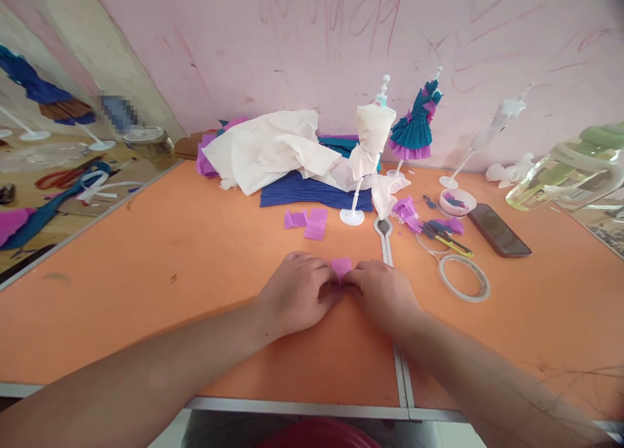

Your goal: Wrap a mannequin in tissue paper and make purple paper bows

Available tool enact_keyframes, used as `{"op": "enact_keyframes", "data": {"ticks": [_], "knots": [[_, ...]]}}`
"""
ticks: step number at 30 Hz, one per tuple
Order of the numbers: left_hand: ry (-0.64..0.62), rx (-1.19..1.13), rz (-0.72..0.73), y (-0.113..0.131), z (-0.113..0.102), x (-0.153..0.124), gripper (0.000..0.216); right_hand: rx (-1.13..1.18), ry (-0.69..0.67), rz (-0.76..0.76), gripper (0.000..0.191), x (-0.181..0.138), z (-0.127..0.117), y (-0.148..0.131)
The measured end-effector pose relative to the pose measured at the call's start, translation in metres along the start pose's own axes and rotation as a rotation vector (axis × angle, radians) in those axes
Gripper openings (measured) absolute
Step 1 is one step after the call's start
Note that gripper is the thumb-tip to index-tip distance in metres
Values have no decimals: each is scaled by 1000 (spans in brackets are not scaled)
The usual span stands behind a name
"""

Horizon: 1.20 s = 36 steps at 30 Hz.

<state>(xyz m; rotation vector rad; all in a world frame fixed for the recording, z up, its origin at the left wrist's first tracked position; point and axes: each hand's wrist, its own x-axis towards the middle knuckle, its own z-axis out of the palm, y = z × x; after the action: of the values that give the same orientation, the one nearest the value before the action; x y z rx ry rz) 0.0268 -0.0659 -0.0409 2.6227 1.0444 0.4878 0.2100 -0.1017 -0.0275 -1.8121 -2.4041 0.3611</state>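
Observation:
Near the middle of the orange tabletop, my left hand [302,292] and my right hand [383,292] meet over a small piece of purple crepe paper [341,264]. Fingers and thumbs of both hands pinch its near edge, and most of that edge is hidden by them. Just beyond lie two more purple crepe paper pieces, a square [316,224] and a crinkled strip [295,219]. A small white mannequin [374,129] wrapped in off-white paper stands upright on its stand behind them.
White paper [273,145] and folded blue crepe paper [302,191] lie at the back. To the right are a teal paper dress [414,126], a bare mannequin [500,123], a yellow cutter [453,242], a tape roll [464,277], a phone [500,230] and a plastic bottle [560,171].

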Motion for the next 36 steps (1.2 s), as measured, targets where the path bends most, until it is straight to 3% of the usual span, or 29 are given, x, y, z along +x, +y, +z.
{"op": "enact_keyframes", "data": {"ticks": [16,22,36], "knots": [[-29,80,112,-2,3,-3,22,-6,-4,18,22,-1,2,0],[-56,24,28,-7,6,-2,21,57,25,1,23,-3,3,2],[-67,55,24,0,-2,0,19,85,41,20,20,1,10,4]]}}
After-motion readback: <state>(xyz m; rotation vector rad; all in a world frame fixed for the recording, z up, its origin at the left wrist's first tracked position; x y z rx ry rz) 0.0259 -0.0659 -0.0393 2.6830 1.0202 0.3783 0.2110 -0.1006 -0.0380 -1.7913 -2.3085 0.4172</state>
